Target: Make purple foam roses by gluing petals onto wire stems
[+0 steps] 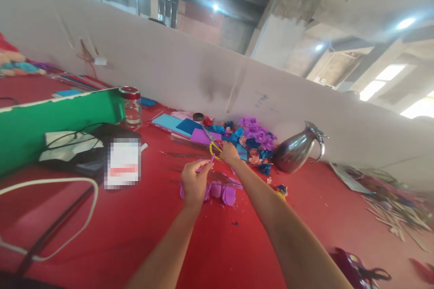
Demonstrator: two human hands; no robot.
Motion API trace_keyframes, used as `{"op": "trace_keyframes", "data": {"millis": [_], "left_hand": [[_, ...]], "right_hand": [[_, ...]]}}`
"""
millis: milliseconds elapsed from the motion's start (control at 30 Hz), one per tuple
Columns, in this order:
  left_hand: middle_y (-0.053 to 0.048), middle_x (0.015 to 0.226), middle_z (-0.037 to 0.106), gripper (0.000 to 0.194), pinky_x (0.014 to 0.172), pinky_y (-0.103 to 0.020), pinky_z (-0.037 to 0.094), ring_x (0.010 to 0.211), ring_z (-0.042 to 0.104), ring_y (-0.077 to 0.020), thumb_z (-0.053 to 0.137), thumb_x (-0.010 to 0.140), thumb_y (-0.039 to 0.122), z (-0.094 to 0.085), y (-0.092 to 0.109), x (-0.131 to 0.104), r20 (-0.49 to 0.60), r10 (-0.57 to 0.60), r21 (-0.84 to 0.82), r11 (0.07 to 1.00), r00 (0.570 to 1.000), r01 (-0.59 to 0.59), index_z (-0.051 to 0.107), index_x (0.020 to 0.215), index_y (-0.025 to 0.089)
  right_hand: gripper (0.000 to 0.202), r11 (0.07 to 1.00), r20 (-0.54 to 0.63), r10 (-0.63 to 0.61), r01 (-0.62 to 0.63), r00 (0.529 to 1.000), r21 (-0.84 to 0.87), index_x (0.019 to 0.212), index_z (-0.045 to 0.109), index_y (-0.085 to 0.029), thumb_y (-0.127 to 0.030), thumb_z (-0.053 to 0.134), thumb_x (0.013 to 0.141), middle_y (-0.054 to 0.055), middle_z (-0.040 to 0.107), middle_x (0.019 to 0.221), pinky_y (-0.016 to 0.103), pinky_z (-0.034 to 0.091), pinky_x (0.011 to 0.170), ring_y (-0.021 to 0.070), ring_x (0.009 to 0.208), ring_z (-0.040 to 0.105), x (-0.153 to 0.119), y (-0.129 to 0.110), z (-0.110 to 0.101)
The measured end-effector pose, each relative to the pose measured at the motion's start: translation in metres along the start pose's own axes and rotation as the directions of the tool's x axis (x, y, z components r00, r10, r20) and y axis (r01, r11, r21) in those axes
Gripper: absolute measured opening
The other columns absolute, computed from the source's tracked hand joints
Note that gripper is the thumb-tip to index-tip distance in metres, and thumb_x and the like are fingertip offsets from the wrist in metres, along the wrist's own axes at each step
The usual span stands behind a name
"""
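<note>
My left hand (195,181) is closed in a pinch on a small rolled strip of purple paper (212,158), which points up from the fingertips. Farther out, my right hand (229,152) has its fingers closed at the yellow handle of a pair of scissors (210,150); the blades point away to the upper left. Just below my left hand, several stacks of cut purple paper pieces (228,196) lie on the red table (217,244), partly covered by that hand. Thin sticks or wires (224,179) lie between the stacks and my right forearm.
Purple, blue and pink paper flowers (259,134) are heaped by the wall. Flat coloured paper sheets (167,123) lie left of them. A metal jug (294,150) stands to the right, a lidded glass jar (131,110) to the left. A white cable (93,207) loops at the left.
</note>
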State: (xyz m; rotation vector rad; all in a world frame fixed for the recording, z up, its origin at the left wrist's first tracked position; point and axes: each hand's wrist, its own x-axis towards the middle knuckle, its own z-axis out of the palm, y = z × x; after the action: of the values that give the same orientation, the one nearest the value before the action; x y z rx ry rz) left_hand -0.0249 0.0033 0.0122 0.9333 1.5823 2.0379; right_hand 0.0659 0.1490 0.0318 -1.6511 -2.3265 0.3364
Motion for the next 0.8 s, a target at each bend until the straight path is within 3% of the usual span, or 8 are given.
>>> {"op": "trace_keyframes", "data": {"millis": [200, 333, 433, 533, 667, 800], "left_hand": [[-0.002, 0.072, 0.071, 0.011, 0.078, -0.032, 0.041, 0.080, 0.059, -0.0221, 0.074, 0.065, 0.020, -0.001, 0.000, 0.001, -0.004, 0.033, -0.031, 0.999, 0.999, -0.033, 0.076, 0.070, 0.030], [-0.002, 0.074, 0.072, 0.010, 0.080, -0.032, 0.040, 0.081, 0.058, -0.0218, 0.073, 0.067, 0.021, -0.002, -0.004, 0.002, -0.011, 0.034, 0.035, 0.999, 0.999, -0.034, 0.076, 0.071, 0.030], [-0.002, 0.075, 0.072, 0.008, 0.082, -0.033, 0.040, 0.082, 0.059, -0.0226, 0.071, 0.069, 0.023, -0.002, -0.007, 0.004, 0.016, 0.030, 0.069, 0.997, 0.999, -0.031, 0.076, 0.072, 0.029], [-0.003, 0.076, 0.072, 0.007, 0.083, -0.033, 0.040, 0.084, 0.059, -0.0233, 0.071, 0.069, 0.024, -0.003, -0.008, 0.005, 0.019, 0.033, 0.085, 0.996, 0.999, -0.035, 0.076, 0.072, 0.028], [-0.004, 0.078, 0.073, 0.006, 0.082, -0.034, 0.041, 0.084, 0.060, -0.0237, 0.072, 0.069, 0.026, -0.003, -0.006, 0.004, 0.016, 0.054, 0.118, 0.991, 0.998, -0.055, 0.075, 0.073, 0.027], [-0.003, 0.079, 0.074, 0.006, 0.081, -0.034, 0.043, 0.083, 0.061, -0.0230, 0.070, 0.071, 0.025, -0.002, -0.001, 0.001, 0.059, 0.118, 0.192, 0.973, 0.991, -0.128, 0.075, 0.074, 0.025]], "right_hand": [[0.066, 0.998, 0.051, 0.023, -0.020, 0.998, -0.067, 0.127, 0.048, -0.013, -0.033, 0.073, 0.070, 0.019, 0.068, 0.105, 0.033, 0.049, 0.077, 0.0298, 0.096, 0.066, 0.019, -0.011, -0.015], [0.071, 1.000, -0.013, -0.016, 0.016, 1.000, 0.003, 0.135, 0.040, -0.020, -0.038, 0.069, 0.073, 0.014, 0.064, 0.116, 0.035, 0.048, 0.082, 0.0286, 0.104, 0.063, 0.006, -0.007, -0.037], [0.072, 0.915, -0.120, -0.169, 0.201, 0.978, 0.349, 0.129, 0.044, -0.021, -0.039, 0.074, 0.066, 0.009, 0.060, 0.119, 0.030, 0.047, 0.084, 0.0230, 0.104, 0.059, -0.028, 0.008, -0.052], [0.061, 0.779, -0.109, -0.218, 0.240, 0.970, 0.578, 0.122, 0.045, -0.024, -0.039, 0.071, 0.069, 0.000, 0.060, 0.091, 0.027, 0.047, 0.068, 0.0159, 0.077, 0.057, -0.079, 0.026, -0.062], [0.050, 0.810, -0.028, -0.238, 0.214, 0.971, 0.545, 0.109, 0.045, -0.025, -0.032, 0.072, 0.068, -0.003, 0.053, 0.083, 0.025, 0.043, 0.060, 0.0138, 0.068, 0.050, -0.141, 0.042, -0.064], [0.051, 0.906, -0.077, -0.209, 0.222, 0.975, 0.361, 0.106, 0.047, -0.025, -0.031, 0.074, 0.063, 0.001, 0.059, 0.095, 0.031, 0.045, 0.072, 0.0198, 0.083, 0.056, -0.166, 0.043, -0.053]]}}
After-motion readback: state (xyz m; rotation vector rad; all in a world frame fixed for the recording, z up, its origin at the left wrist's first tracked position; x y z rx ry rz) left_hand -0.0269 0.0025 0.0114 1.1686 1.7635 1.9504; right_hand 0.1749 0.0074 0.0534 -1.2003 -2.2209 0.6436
